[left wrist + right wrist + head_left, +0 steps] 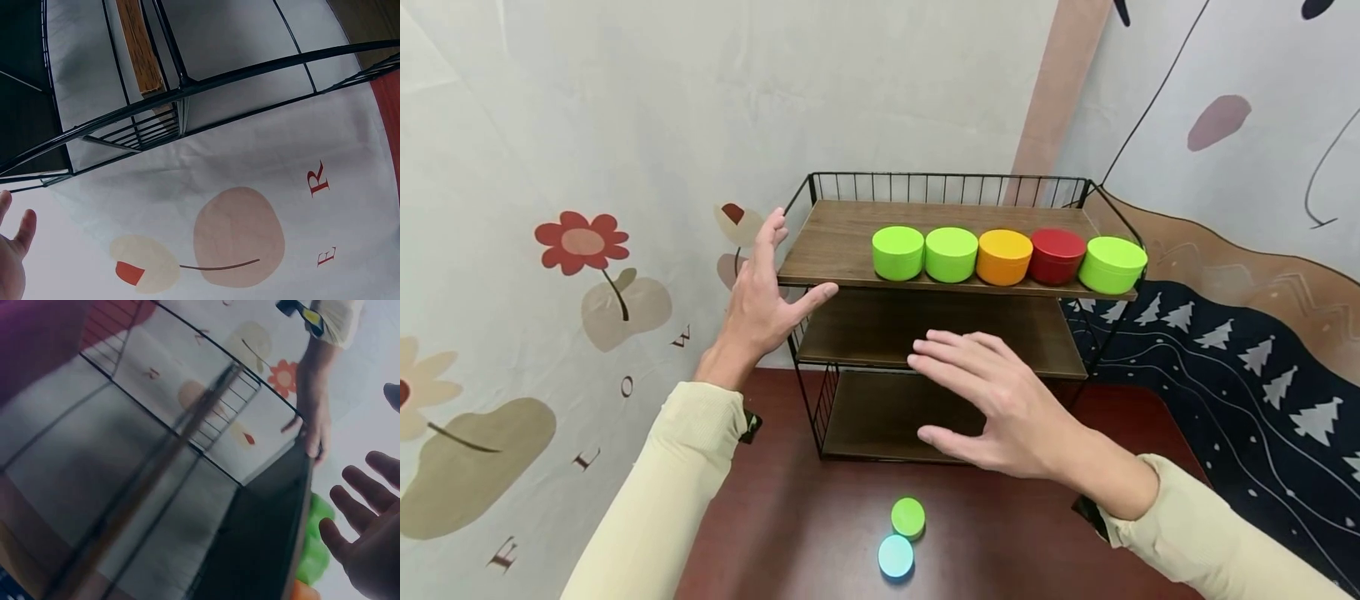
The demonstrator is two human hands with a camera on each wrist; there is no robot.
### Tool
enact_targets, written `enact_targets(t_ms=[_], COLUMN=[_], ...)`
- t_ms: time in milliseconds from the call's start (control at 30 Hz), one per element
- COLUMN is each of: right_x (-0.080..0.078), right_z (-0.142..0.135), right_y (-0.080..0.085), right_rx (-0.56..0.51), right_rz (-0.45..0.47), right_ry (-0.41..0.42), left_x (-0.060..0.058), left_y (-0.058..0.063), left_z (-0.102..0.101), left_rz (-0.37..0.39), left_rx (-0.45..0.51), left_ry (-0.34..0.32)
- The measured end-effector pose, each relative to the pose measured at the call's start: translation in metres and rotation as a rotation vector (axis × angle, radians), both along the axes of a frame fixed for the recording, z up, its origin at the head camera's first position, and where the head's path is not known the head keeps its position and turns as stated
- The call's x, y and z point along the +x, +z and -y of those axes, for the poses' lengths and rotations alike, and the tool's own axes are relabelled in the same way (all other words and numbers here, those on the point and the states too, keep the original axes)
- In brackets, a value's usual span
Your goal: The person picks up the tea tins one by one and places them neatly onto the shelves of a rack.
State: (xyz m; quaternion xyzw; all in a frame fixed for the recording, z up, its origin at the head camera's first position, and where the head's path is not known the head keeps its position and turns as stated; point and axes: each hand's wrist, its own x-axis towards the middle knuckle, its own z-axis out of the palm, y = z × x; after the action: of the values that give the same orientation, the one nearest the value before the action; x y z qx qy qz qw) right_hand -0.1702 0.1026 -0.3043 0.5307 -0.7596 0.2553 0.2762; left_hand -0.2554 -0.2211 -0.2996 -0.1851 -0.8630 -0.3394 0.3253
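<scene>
My left hand (758,292) is at the left end of the rack's top shelf (842,242), its fingers straight and thumb spread toward the front corner. The right wrist view also shows that left hand (314,419) at the shelf's corner. My right hand (1000,400) is held palm down in front of the middle shelf, fingers extended and holding nothing. Along the top shelf's front edge stand round lidded tubs in a row: a green tub (898,253), another green tub (951,255), an orange tub (1003,257), a red tub (1057,257) and a green tub (1112,265) at the right end.
Below are the middle shelf (880,325) and the bottom shelf (880,408) in a black wire frame. On the dark red table (805,525), a small green round tub (908,517) lies close to a light blue one (896,557). Patterned cloth (647,100) hangs behind.
</scene>
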Motion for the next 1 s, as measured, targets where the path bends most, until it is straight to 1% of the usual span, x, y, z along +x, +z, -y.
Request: enact_targets(t_ms=[167, 333, 600, 1000], right_x=[0.004, 0.007, 0.012, 0.014], right_z=[0.002, 0.004, 0.007, 0.006], right_y=[-0.023, -0.043, -0.070, -0.111], right_rx=[0.018, 0.019, 0.014, 0.030], right_rz=[0.041, 0.078, 0.091, 0.174], right_ry=[-0.003, -0.006, 0.013, -0.027], left_x=[0.000, 0.000, -0.002, -0.002], left_y=[0.001, 0.001, 0.000, -0.001], left_z=[0.001, 0.000, 0.000, 0.000], left_rz=[-0.008, -0.003, -0.012, -0.015], left_rx=[-0.006, -0.009, -0.004, -0.001], left_ry=[-0.003, -0.003, -0.007, -0.009])
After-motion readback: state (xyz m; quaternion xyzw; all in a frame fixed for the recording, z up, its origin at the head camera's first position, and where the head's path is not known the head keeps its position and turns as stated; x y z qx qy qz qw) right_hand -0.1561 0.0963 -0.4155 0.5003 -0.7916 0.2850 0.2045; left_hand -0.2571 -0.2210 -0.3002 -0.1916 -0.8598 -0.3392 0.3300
